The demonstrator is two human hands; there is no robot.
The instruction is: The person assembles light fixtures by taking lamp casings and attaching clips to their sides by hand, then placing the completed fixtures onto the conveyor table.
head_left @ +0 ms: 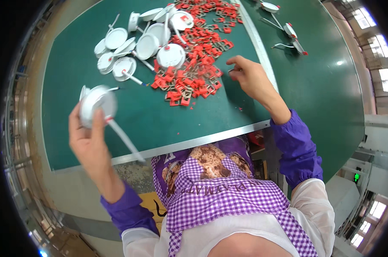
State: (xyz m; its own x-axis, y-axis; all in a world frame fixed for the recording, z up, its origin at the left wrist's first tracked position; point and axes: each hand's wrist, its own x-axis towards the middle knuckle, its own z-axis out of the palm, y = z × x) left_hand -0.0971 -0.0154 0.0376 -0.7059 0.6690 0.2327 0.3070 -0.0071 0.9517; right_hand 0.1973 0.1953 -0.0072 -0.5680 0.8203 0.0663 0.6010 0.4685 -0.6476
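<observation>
My left hand is closed around a round white lamp housing at the left edge of the green table. A white cable hangs from the lamp toward me; motion blurs it a little. A second white rim shows behind the lamp, and I cannot tell if it is a separate piece. My right hand hovers right of a heap of red plastic clips with metal springs. Its index finger and thumb are apart, the other fingers curled, and nothing shows between them. More white lamp housings with cables lie piled beyond my left hand.
A pale metal strip divides the green table from another green surface on the right. Several white lamps with red clips lie in a row there. The table's metal front edge runs just before my apron.
</observation>
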